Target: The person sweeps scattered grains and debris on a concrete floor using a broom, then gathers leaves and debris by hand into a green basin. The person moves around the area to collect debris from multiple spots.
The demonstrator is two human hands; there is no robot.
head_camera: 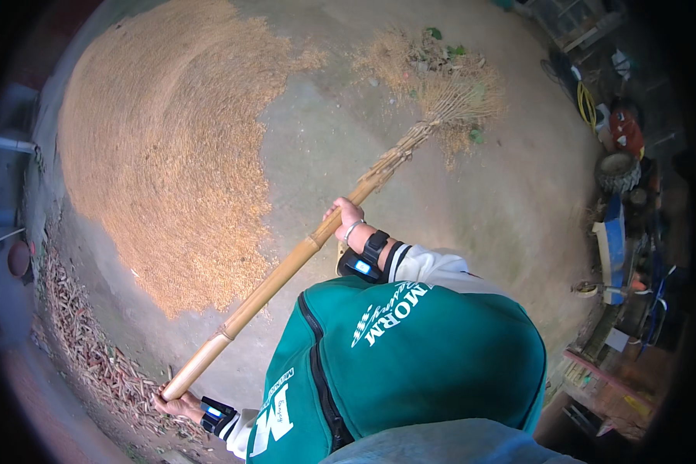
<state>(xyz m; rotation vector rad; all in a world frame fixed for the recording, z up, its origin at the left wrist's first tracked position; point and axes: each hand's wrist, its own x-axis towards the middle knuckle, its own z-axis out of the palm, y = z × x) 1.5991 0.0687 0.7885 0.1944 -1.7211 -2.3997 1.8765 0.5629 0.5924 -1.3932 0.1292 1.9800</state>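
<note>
A long broom with a bamboo handle [267, 290] lies diagonally across the view, its twig bristles [467, 95] at the upper right. My left hand [176, 404] is closed around the handle's butt end at the lower left. Farther up the handle, my right hand [345, 218] grips it near the middle of the view. The bristles rest over a small heap of yellow grain, dry debris and green leaves [435, 55]. A wide layer of yellow grain [174, 174], which looks like maize kernels, covers the floor to the left of the broom.
Many corncobs [93, 354] lie along the left edge of the concrete floor [325, 145]. Along the right edge stand a tyre [619, 168], a blue and white board [612, 249], a coiled yellow cable [586, 104] and other clutter. A reddish bowl [18, 258] is at the far left.
</note>
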